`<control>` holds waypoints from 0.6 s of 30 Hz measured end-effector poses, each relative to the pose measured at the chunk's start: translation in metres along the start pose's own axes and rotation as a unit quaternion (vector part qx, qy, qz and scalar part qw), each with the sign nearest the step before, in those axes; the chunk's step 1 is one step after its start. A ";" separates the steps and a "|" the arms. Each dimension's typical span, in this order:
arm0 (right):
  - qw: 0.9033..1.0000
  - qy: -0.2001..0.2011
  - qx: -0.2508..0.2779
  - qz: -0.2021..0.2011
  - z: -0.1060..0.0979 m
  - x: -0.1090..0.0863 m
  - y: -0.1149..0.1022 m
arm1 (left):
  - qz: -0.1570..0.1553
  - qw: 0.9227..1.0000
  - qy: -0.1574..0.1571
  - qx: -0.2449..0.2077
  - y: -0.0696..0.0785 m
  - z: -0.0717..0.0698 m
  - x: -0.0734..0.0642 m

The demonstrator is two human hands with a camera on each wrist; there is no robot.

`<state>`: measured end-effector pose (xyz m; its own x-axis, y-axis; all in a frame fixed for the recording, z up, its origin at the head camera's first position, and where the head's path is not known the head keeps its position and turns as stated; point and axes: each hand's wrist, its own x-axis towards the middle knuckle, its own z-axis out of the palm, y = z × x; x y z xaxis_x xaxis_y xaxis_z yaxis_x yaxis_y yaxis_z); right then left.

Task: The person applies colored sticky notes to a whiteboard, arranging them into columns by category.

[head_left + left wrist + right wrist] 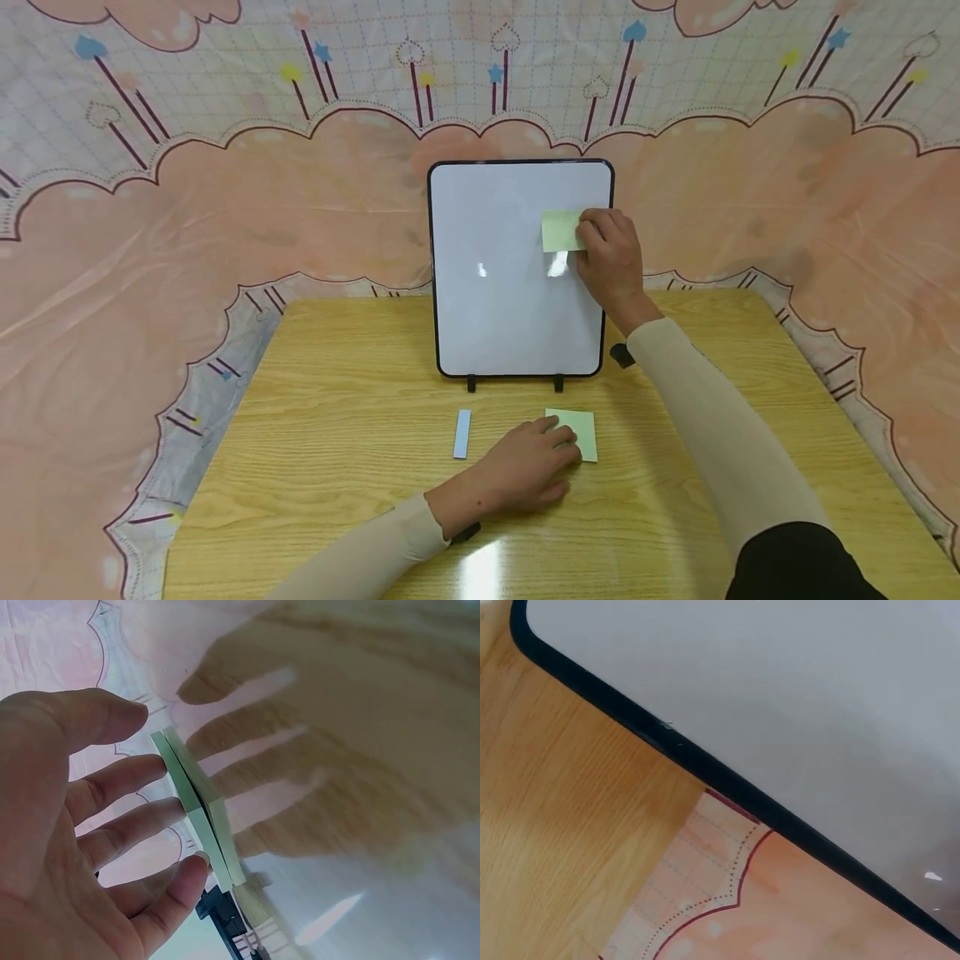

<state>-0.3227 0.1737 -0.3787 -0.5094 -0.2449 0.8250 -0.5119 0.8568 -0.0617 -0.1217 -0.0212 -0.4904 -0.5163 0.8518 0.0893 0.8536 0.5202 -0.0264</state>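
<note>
A: Right hand point(611, 254): what does it hold?
B: Fingers and thumb are clamped on the right edge of a pale green sticky note point(558, 231). The note extends to the left of that hand, in front of the black-framed whiteboard point(510, 317). (Whether it adheres there, I cannot tell.)
A: Left hand point(525, 467)?
B: Fingers apart, gripping nothing. Fingertips touch the pale green sticky-note pad point(587, 433), which lies at the far right of this hand, partly beneath it; the left wrist view shows the thumb standing clear of the pad.
A: Other items near the left hand?
B: A narrow light-blue strip point(462, 433), ahead of it and to its left, on the wood-grain table point(337, 400). The whiteboard's black feet point(471, 383) stand farther ahead.
A: Background?
B: A cloud-patterned cloth point(300, 192), beyond both hands.
</note>
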 end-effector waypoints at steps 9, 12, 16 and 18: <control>1.000 -0.026 -0.004 -0.008 -0.002 -0.004 0.003 | -0.010 1.000 -0.001 -0.004 0.001 -0.003 -0.001; 0.999 -0.033 -0.010 -0.014 -0.002 -0.006 0.004 | -0.012 1.000 -0.003 -0.006 0.001 -0.004 -0.001; 0.999 -0.038 -0.013 -0.022 -0.001 -0.011 0.006 | -0.015 1.000 -0.007 -0.009 0.001 -0.005 -0.001; 0.999 -0.042 -0.012 -0.026 -0.001 -0.013 0.007 | -0.017 1.000 -0.010 -0.011 0.001 -0.005 -0.002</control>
<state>-0.3196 0.1832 -0.3892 -0.5390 -0.3264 0.7765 -0.5236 0.8520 -0.0053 -0.1195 -0.0221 -0.4856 -0.5455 0.8351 0.0706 0.8372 0.5470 -0.0019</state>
